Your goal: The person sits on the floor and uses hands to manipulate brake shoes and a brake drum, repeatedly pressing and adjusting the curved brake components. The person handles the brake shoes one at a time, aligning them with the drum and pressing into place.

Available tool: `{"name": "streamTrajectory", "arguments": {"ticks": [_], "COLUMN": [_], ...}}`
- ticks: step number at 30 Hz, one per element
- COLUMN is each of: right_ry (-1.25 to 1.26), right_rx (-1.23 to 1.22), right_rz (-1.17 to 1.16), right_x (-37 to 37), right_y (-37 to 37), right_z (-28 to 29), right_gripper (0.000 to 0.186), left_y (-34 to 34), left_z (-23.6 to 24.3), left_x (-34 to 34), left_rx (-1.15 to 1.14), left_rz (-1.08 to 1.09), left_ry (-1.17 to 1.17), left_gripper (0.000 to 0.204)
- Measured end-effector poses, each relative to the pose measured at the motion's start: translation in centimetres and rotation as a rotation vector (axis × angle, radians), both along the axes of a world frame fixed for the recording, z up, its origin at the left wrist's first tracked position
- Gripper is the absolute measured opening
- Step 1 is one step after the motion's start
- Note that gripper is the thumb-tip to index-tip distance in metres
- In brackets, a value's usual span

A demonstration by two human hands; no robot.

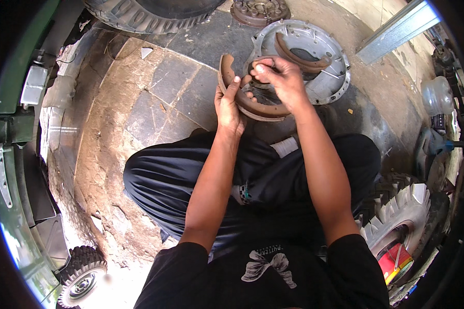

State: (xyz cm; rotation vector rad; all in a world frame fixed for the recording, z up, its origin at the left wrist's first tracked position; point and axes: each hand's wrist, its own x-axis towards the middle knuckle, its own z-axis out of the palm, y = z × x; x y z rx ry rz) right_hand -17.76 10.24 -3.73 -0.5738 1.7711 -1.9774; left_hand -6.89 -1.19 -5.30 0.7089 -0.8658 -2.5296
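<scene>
Brake shoe (242, 98), a rusty curved piece, was held in both hands above the person's lap, in front of the backing plate (335, 77). Its arc ran from a blunt end up near the left thumb, down and round to the right under the right hand, so its long axis swept from upper left to lower right, with the hollow side facing up and right toward the plate. The left hand (228, 105) gripped the shoe from below and the left side, thumb laid along its inner edge. The right hand (281, 80) was closed over the shoe's upper middle, fingers curled down onto something small and dark there; what it pinched I cannot tell.

The backing plate, a round grey dish lying on the stone floor (154, 103), held a second shoe (299, 56) curving along its upper inner wall, and a dark opening showed at its centre. A rusty hub (259, 10) lay just beyond the plate, near a tyre (149, 15) at the top edge. A metal channel (397, 31) slanted at the upper right. Another knobbly tyre (397, 211) stood beside the person's right knee, and a small wheel (82, 275) sat at the lower left by a green vehicle body (20, 62).
</scene>
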Motion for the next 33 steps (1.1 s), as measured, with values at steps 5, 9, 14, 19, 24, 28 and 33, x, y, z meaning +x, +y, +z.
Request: {"name": "streamTrajectory", "arguments": {"ticks": [5,9,14,19,24,28,33], "right_ry": [0.357,0.561,-0.074,0.056,-0.082,-0.024,0.243], "right_rx": [0.4,0.697,0.494,0.495,0.474,0.485,0.662], "right_rz": [-0.108,-0.019,-0.132,-0.136,-0.112,-0.059,-0.041], "right_x": [-2.3,-3.5,-3.2,-3.9,-4.7,-3.6,-3.3], "right_y": [2.7,4.2,6.2,2.6,3.0,2.1,1.7], "right_z": [2.9,3.2,-2.8,-4.0,-6.3,-4.9,-4.1], "right_gripper": [0.023,0.024,0.022,0.014,0.015,0.02,0.023], "left_y": [0.7,1.9,2.9,3.8,4.3,4.2,4.3], "left_z": [-1.5,-2.6,-2.8,-3.3,-3.2,-3.7,-3.3], "left_x": [0.1,0.0,-0.1,0.2,0.0,0.8,0.5], "left_rx": [0.164,0.248,0.253,0.248,0.218,0.25,0.239], "left_rz": [-0.162,-0.262,-0.276,-0.198,-0.19,-0.176,-0.187], "left_ry": [-0.147,-0.174,-0.184,-0.279,-0.286,-0.261,-0.252], "left_gripper": [0.039,0.044,0.043,0.048,0.052,0.051,0.05]}}
